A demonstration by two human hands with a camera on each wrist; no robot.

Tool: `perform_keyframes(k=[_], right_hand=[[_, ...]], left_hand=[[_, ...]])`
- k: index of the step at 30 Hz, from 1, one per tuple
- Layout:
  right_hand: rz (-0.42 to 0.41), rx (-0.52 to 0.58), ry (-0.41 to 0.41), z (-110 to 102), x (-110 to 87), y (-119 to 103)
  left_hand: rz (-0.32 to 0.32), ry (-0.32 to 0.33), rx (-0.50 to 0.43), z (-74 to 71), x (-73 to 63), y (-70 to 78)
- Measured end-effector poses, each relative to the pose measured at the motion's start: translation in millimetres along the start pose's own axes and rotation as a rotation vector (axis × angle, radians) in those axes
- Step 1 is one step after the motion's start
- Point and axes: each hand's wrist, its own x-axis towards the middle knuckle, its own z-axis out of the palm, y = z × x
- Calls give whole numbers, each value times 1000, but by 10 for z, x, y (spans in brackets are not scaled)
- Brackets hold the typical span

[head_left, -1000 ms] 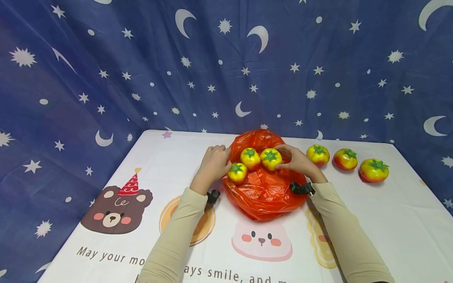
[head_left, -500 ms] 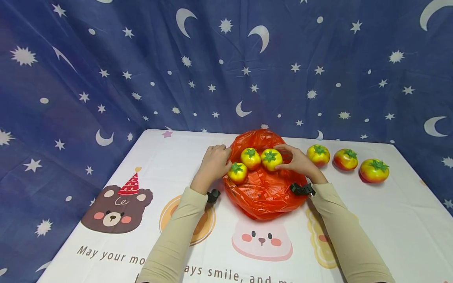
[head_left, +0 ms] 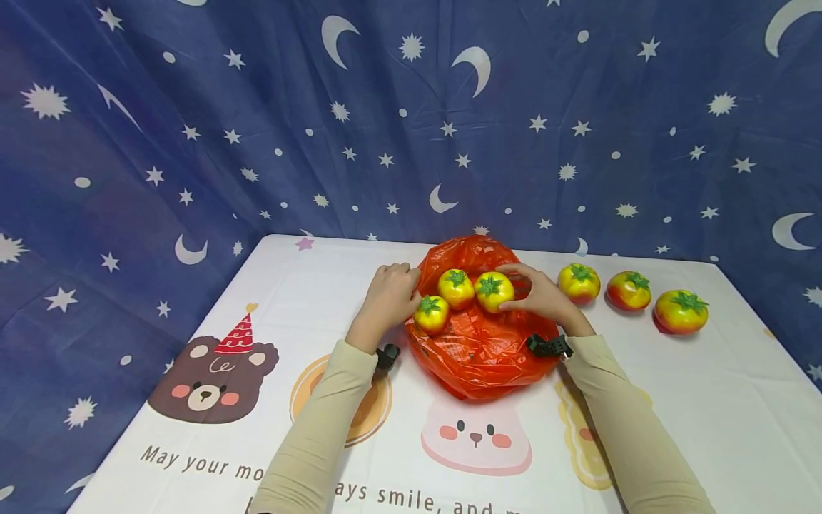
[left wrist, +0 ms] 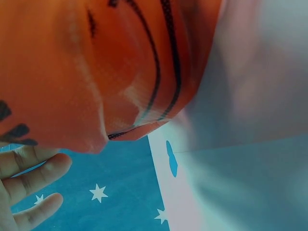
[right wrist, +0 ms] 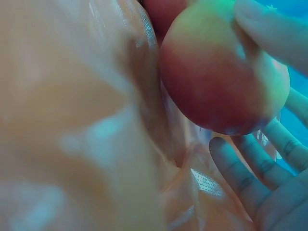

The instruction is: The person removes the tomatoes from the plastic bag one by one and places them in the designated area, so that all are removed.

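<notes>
A red plastic bag (head_left: 488, 357) lies mouth-up on the table, its sides bunched outward. My left hand (head_left: 389, 296) holds the bag's left edge; its fingers reach along the film in the left wrist view. At the bag's opening my right hand (head_left: 539, 294) grips a yellow-red toy tomato (head_left: 493, 291) with a green star-shaped top. In the right wrist view the thumb (right wrist: 269, 29) lies over that tomato and the other fingers spread beneath it. Two more tomatoes sit beside it in the bag mouth, one at the middle (head_left: 455, 289) and one (head_left: 432, 315) by my left thumb.
Three more toy tomatoes stand in a row on the right of the table, one (head_left: 579, 283) behind my right wrist, another (head_left: 628, 291) and the outermost (head_left: 681, 312). The white printed tablecloth (head_left: 212, 457) reaches back to a blue star-patterned curtain (head_left: 359, 143).
</notes>
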Motion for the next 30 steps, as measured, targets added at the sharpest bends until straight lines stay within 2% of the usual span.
perform_keyframes(k=[12, 22, 30], right_hand=[[2, 3, -10, -4, -23, -52], [-13, 2, -12, -25, -63, -143], [-38, 17, 14, -51, -62, -116]], left_hand=[[6, 16, -2, 5, -5, -5], [-1, -2, -5, 1, -2, -8], [1, 5, -6, 14, 1, -18]])
